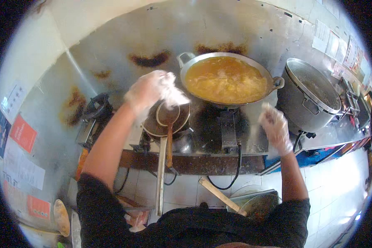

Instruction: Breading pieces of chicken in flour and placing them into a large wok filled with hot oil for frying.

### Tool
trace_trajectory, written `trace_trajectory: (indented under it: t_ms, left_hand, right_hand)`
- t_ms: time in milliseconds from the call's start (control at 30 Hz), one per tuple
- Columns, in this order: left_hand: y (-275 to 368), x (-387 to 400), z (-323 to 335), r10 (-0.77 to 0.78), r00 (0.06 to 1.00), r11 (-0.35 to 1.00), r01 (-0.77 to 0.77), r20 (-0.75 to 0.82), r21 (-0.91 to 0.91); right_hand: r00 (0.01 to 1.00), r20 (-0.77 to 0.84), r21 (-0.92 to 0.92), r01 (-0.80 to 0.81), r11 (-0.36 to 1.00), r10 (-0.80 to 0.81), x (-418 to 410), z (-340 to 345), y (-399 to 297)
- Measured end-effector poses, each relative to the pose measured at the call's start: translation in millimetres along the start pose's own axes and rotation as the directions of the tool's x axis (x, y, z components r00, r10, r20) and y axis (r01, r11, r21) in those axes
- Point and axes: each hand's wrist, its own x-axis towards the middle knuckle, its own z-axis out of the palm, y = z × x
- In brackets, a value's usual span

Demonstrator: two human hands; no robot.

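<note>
My left hand (152,86), in a clear plastic glove, is raised at the left of the wok, closed on a blurred white thing (175,94) like a crumpled cloth or bag. Below it a strainer (168,115) with a brown handle lies over a long-handled saucepan (150,125). My right hand (274,127), also gloved, hangs in front of the wok's right side; its fingers look curled, and whether it holds anything is unclear. A two-handled metal wok (186,90) holds bubbling yellow-brown liquid (226,79) with pale pieces in it.
A large metal stockpot (303,105) stands right of the wok. At the left is a black burner (96,107). A gas burner's metal block (228,128) and black hose (239,167) are in front of the wok. Below, a long wooden handle (220,195) leans over a container (260,204).
</note>
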Motion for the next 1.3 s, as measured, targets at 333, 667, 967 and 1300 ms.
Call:
trace_trajectory:
  t_ms: [333,667,967,1300]
  left_hand:
    - [-62,203,183,-0.009,0.867,0.855,-0.252,0.498,0.454]
    - [-3,187,119,0.185,0.976,0.788,-0.078,-0.114,0.61]
    - [-35,-14,-85,0.325,0.881,0.768,-0.034,-0.344,0.639]
    - [-209,-569,-154,-0.735,0.515,0.481,0.855,-0.442,0.195]
  right_hand:
    - [0.923,-0.047,0.117,-0.376,0.919,0.383,-188,-37,72]
    - [0.862,-0.107,0.221,-0.465,0.857,0.495,-218,-16,46]
    - [0.955,0.155,0.173,0.225,0.959,-0.252,-109,87,-137]
    - [0.165,0.747,0.451,0.585,0.674,-0.644,-180,256,-424]
